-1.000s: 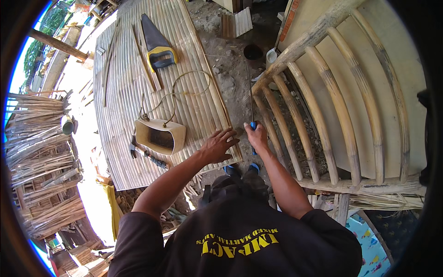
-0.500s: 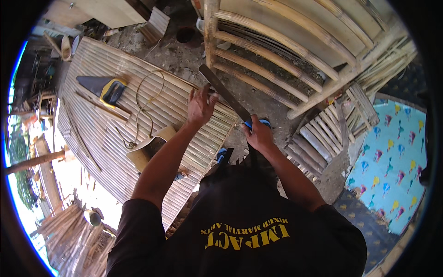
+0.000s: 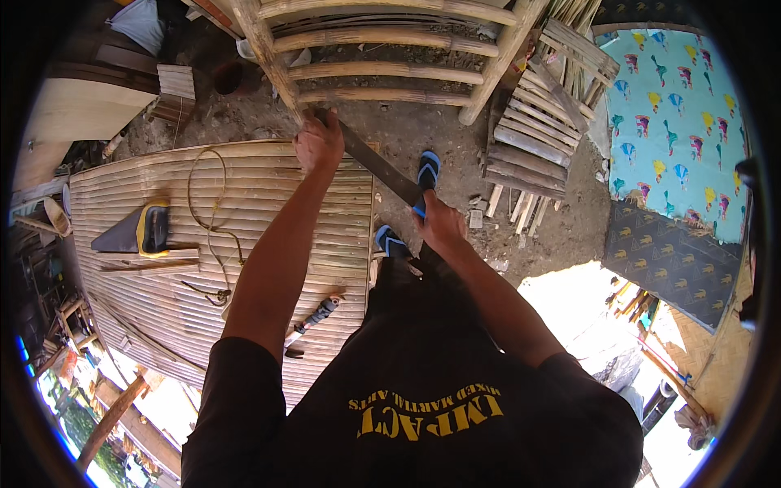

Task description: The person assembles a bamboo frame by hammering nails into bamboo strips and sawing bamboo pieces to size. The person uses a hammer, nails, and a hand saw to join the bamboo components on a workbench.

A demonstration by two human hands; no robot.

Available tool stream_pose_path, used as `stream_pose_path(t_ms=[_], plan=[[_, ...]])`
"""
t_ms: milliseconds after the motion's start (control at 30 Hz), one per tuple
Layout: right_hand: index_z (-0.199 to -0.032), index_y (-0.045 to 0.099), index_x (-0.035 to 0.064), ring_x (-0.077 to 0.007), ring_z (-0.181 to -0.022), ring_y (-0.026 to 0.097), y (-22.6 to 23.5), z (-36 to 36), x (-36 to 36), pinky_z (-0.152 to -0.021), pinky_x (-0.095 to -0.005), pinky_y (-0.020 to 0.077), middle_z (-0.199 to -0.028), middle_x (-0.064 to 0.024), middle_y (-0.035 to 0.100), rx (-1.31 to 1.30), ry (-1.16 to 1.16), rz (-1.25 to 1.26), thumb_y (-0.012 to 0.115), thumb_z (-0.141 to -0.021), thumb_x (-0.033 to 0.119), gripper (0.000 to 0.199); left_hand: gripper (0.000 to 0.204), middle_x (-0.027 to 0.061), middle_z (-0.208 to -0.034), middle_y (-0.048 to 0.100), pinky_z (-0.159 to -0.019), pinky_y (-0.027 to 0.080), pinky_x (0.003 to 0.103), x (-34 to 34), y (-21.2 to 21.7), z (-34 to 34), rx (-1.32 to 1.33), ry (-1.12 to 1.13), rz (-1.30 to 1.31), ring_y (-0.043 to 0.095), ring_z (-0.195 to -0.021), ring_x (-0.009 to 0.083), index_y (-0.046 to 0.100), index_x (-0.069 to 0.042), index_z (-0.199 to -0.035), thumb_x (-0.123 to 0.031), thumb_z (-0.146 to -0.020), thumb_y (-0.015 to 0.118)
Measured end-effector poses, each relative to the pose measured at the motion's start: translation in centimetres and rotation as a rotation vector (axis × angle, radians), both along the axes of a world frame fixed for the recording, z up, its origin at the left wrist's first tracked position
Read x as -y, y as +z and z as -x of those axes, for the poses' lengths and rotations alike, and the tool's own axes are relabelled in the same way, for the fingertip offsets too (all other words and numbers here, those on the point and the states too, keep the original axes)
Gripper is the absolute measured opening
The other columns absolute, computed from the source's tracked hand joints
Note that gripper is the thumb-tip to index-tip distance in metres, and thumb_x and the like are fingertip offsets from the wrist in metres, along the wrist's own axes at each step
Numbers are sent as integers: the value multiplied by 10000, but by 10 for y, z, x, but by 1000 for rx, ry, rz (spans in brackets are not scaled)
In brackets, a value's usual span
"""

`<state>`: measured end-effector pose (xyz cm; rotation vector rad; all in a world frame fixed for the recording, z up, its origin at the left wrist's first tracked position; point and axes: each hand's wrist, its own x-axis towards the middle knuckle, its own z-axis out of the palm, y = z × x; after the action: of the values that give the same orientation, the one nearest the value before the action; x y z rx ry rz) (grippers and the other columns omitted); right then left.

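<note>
My right hand (image 3: 443, 226) is closed around the handle end of a machete (image 3: 376, 165) with a long, dark, flat blade. The blade slants up and left to my left hand (image 3: 319, 145), whose bent fingers are at its far end and seem to grip it; the tip is hidden there. Both hands are above the front right corner of a bamboo-slat table (image 3: 268, 175). A handsaw (image 3: 150, 232) with a yellow and black handle lies on the slats, left of a looped cord (image 3: 195, 191). Beside my left forearm is a dark-handled tool (image 3: 313, 321).
A bamboo frame with rungs (image 3: 382, 71) stands just beyond my hands. To its right lies a low stack of wooden slats (image 3: 533, 138). Farther right is a light-blue patterned sheet (image 3: 679, 122). My feet in blue-strapped slippers (image 3: 429, 169) are on the dirt floor.
The view has turned, so the table and frame sit differently. My left hand, apart from the blade before, is now at its far end. The right hand still holds the machete.
</note>
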<state>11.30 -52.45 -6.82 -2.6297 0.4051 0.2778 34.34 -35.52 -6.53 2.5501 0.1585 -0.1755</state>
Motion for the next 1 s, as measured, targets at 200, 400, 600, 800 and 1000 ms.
stream_pose_path(t_ms=[200,400,600,800,1000], plan=[[-1155,528,91,-429,-781,699,8,-82,6,-698,-545,559,-788,-217,697,25,98,-14,719,-846,265,403,521,221,-1167,684,-922,488,552,-13,-12,-82,-149,177,-17,624,-1116,460,569,-64,-1228,-507,-959,516],[-1121,514,46,-417,-793,712,41,-46,7,-682,-521,565,-798,-203,707,-203,67,-74,721,-864,277,403,539,234,-1180,677,-938,493,543,-17,-26,-55,-204,2,-67,626,-1131,446,550,-91,-1290,-506,-947,520],[-1160,518,52,-423,-861,697,45,-44,-4,-737,-532,569,-1000,-229,659,-253,23,-93,706,-857,220,394,495,231,-1161,683,-914,503,553,-15,-23,-65,-256,-81,-113,641,-1118,415,551,-80,-1290,-458,-975,499],[-1152,524,53,-442,-843,704,52,-65,-8,-721,-536,567,-909,-264,686,-240,8,-109,701,-865,215,374,467,252,-1135,678,-865,536,532,-13,-20,-89,-231,-260,-197,645,-1114,410,594,-20,-1219,-416,-1000,480],[-1181,538,50,-451,-838,698,48,-57,-8,-731,-549,559,-851,-255,700,-210,18,-119,680,-870,222,383,415,256,-1099,672,-840,548,516,-10,-19,-93,-261,-87,-193,662,-1080,399,612,-4,-1188,-352,-1006,478]])
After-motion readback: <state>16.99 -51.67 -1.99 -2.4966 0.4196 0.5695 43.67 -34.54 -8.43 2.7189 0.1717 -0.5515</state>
